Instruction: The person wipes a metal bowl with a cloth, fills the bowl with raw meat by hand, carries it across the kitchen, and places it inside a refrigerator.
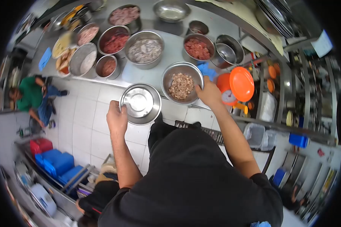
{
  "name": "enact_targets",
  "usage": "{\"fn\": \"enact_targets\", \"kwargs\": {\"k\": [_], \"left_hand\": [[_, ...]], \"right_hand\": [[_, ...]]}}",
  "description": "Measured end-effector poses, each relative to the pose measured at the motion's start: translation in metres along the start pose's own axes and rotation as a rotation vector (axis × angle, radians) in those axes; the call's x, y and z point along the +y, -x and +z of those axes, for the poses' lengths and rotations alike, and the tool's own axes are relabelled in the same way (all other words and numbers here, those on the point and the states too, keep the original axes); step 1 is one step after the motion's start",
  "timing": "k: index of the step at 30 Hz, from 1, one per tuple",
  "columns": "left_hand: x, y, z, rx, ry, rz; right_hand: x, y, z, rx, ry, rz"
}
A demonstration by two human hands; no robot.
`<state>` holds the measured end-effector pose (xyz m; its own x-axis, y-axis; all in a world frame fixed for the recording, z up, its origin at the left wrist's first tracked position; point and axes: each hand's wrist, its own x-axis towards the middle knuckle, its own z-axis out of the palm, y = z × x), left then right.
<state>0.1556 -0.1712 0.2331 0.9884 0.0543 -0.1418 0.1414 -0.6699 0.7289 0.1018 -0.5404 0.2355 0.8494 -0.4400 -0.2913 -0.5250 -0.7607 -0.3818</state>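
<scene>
Currently, an empty steel bowl (138,103) is held at its rim by the left hand (116,118), in front of the counter (149,22) and over the tiled floor (83,102). A second bowl (183,68), in which chopped pieces (181,86) are carried, is gripped at its right side by the right hand (210,92); its thumb is set at the rim, while its other fingers are largely hidden. This bowl is seen across the counter's front edge, and whether it is supported there cannot be told.

Because each bowl is pinched from one side only, a slip or twist could be caused by a wet rim; from the filled bowl, pieces could then be spilled onto the floor. If the two rims, which are near each other, were brought together, the loaded bowl could be tipped. By a swing to the right, the orange scale (224,81), beside the right hand, could be knocked. Towards the far side, the pot of red meat (197,49) could be bumped.
</scene>
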Motion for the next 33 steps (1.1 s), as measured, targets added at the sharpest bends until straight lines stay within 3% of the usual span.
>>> {"fn": "enact_targets", "kwargs": {"k": [1, 6, 10, 13, 14, 16, 17, 18, 19, 23, 27, 30, 32, 33], "left_hand": [[0.003, -0.008, -0.001, -0.012, -0.019, 0.047], [0.007, -0.052, 0.009, -0.089, -0.012, 0.152], [0.022, -0.063, 0.022, -0.200, 0.099, 0.040], [0.022, -0.067, 0.025, -0.239, 0.212, -0.072], [0.011, -0.069, 0.029, -0.221, 0.200, -0.046], [0.015, -0.064, 0.028, -0.216, 0.168, -0.062], [0.019, -0.061, 0.029, -0.213, 0.152, -0.069], [0.022, -0.060, 0.028, -0.230, 0.162, -0.096], [0.023, -0.061, 0.028, -0.233, 0.157, -0.099], [0.024, -0.064, 0.030, -0.240, 0.130, -0.094], [0.034, -0.061, 0.026, -0.216, 0.102, -0.097], [0.031, -0.059, 0.028, -0.182, 0.084, -0.103], [0.026, -0.059, 0.030, -0.176, 0.067, -0.108], [0.026, -0.059, 0.032, -0.174, 0.064, -0.106]], "right_hand": [[-0.003, 0.000, 0.003, -0.044, 0.052, 0.050], [-0.014, 0.006, -0.009, 0.261, 0.065, -0.049], [-0.008, 0.007, -0.035, 0.217, -0.143, -0.068], [0.022, 0.016, -0.049, 0.343, -0.506, 0.008], [0.032, 0.025, -0.060, 0.453, -0.388, 0.063], [0.079, 0.031, -0.075, 0.384, -0.759, 0.248], [0.094, 0.037, -0.093, 0.301, -0.744, 0.390], [0.112, 0.038, -0.086, 0.507, -1.015, 0.305], [0.120, 0.042, -0.091, 0.537, -1.084, 0.390], [0.170, 0.039, -0.083, 0.438, -1.116, 0.521], [0.155, 0.059, -0.092, 0.293, -1.033, 0.672], [0.119, 0.081, -0.100, 0.021, -0.923, 0.652], [0.107, 0.079, -0.072, -0.240, -1.062, 0.392], [0.084, 0.071, -0.060, -0.304, -1.020, 0.390]]}}
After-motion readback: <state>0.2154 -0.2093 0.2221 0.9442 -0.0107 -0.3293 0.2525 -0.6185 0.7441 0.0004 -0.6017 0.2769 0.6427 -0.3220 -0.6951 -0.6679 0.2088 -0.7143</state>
